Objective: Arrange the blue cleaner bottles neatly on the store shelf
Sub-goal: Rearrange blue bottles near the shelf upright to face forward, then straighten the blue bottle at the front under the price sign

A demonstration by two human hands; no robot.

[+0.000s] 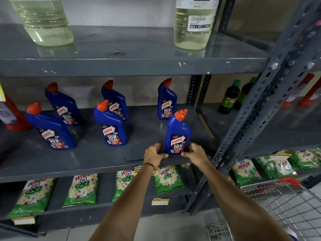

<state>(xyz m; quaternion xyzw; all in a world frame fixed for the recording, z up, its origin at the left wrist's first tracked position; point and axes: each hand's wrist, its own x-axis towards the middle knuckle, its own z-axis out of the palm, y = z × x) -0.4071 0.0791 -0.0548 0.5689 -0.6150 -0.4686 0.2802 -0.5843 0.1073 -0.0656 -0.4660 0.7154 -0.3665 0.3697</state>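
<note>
Head view: left hand [153,156] and right hand [196,153] clamp the bottle [178,134] base between them, squaring it at the shelf [86,164] edge.

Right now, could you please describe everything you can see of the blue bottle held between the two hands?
The held blue bottle looks like glossy plastic, with an orange-red angled cap at the top and a dark front label reading Harpic, 10X Total Clean. It stands upright near the front edge of the grey metal shelf, label facing outward, at the right end of the group. The left hand and the right hand hold its base from either side.
</note>
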